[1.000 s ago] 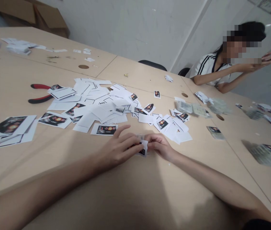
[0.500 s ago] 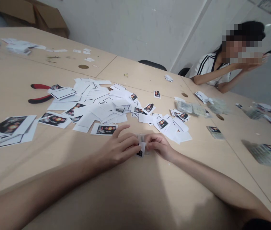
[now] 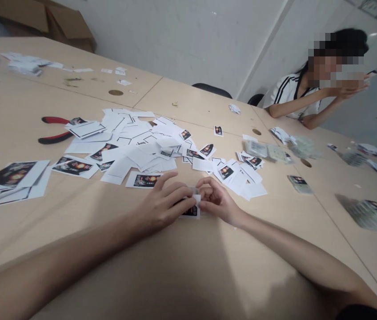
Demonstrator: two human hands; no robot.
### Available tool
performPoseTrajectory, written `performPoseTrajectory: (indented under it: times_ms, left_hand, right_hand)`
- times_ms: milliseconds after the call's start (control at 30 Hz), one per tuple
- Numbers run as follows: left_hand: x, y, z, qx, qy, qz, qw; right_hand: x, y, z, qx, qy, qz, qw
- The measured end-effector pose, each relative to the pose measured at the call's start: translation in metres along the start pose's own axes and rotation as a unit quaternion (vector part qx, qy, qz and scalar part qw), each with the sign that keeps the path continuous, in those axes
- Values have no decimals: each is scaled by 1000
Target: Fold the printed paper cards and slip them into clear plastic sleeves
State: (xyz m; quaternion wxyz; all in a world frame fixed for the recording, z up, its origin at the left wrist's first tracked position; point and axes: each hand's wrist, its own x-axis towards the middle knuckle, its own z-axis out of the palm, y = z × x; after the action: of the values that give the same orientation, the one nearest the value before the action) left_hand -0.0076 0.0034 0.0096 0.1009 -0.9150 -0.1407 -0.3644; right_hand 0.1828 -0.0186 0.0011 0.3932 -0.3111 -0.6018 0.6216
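At the middle of the table my left hand [image 3: 170, 202] bends over a small printed card [image 3: 191, 212], its fingers on the card and its index finger raised. The card is white-edged with a dark print, and those fingers cover part of it. Just behind the card, a bit of a clear plastic sleeve [image 3: 195, 190] shows between the hands. My right hand [image 3: 220, 201] curls at the right side of the sleeve, thumb tip by the card's right edge. How far the card overlaps the sleeve is hidden. Another printed card [image 3: 143, 180] lies beyond my left hand.
A heap of loose cards [image 3: 142, 142] spreads ahead, with red-handled pliers [image 3: 55, 140] at its left. More cards [image 3: 20, 178] are stacked at left. Packed clear sleeves [image 3: 375, 215] lie at right. A person [image 3: 295, 95] sits at the far right side.
The printed card now shows more to the left, under my left fingers. My right hand has shifted slightly left, and its index finger has lifted and stretched out.
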Motion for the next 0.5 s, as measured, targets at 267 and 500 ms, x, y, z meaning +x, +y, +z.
performPoseTrajectory:
  times_ms: [267,500]
  left_hand:
    - [0,1,-1,0,-22,1,1000]
    - [1,1,1,-4,-28,0,1000]
  right_hand:
    - [0,-4,1,-32,-3,20,999]
    - [-1,-6,4,-68,-23,0,997]
